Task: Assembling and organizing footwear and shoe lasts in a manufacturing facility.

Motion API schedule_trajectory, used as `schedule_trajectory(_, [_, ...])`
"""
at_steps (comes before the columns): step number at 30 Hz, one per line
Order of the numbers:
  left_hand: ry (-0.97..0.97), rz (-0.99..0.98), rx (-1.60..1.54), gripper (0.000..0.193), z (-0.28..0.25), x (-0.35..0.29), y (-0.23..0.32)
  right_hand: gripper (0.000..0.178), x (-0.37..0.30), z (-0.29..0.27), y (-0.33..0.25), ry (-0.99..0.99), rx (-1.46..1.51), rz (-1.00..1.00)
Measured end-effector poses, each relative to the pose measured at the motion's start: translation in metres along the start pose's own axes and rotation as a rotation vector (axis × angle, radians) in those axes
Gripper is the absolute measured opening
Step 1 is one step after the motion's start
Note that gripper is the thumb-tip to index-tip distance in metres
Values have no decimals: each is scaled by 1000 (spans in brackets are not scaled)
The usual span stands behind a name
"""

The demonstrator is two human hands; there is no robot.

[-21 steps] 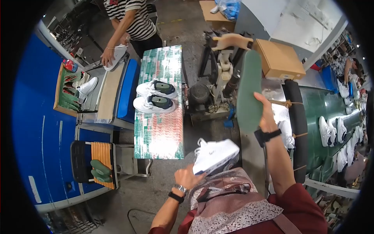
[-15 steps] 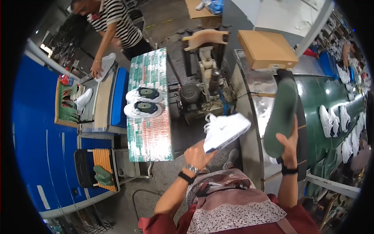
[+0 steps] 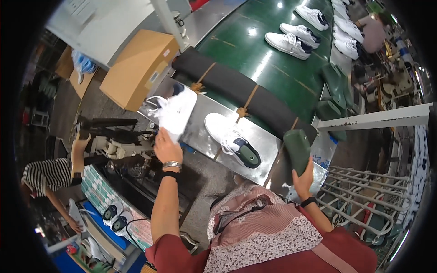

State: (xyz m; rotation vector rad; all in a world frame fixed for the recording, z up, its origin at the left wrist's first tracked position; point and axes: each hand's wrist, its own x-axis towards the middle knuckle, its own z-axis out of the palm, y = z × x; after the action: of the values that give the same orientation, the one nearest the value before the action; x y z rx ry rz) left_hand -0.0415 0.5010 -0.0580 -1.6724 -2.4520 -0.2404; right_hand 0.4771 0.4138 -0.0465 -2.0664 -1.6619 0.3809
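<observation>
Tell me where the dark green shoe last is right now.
In the head view, the dark green shoe last is in the right hand, lower right of the steel table, right of the white sneaker lying there.

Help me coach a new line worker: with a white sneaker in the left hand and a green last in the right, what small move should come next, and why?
Probably lower the white sneaker in the left hand onto the bare steel plate, beside the sneaker holding a last. It hangs just above that plate, while the right hand holds the green last at its near edge.
</observation>
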Motion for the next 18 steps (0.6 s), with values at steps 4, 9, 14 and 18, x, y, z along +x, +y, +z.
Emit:
schedule_trajectory(4, [-83,65,-96,88,25,-32,18,93,5,13,-23,-102,-142,-125])
schedule_trajectory(9, [-204,42,-204,93,14,-35,31,90,35,43,-128,-385,303,-441])
schedule_trajectory(14, [-176,44,-192,95,-9,-41,48,84,55,106,-137,-513,326,-546])
schedule_trajectory(18, [-285,414,-439,118,-68,-60,82,71,101,51,-160,-792,203,-471])
